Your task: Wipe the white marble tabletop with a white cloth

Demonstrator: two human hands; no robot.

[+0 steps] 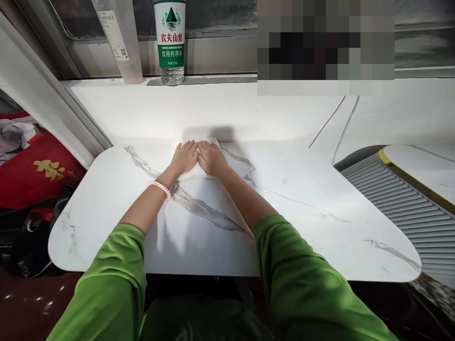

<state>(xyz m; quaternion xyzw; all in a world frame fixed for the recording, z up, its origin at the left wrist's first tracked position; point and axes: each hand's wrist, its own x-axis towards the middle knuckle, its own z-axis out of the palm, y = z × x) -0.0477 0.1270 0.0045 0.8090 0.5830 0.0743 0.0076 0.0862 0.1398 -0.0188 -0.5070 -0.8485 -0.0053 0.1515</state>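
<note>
Both my hands lie flat, side by side, on a white folded cloth (216, 142) at the far middle of the white marble table (302, 213). My left hand (185, 157) has its fingers stretched out on the cloth's left half, and a pink bead bracelet (159, 186) circles that wrist. My right hand (212, 158) presses the right half, fingers also stretched out and touching the left hand. Most of the cloth is hidden under the hands. Green sleeves cover both my upper arms.
A water bottle (170, 42) with a green and white label stands on the window ledge (142, 104) behind the table, next to a clear tube-like container (119, 42). Red fabric with gold writing (39, 173) lies left. A grey ribbed panel (398, 203) sits right.
</note>
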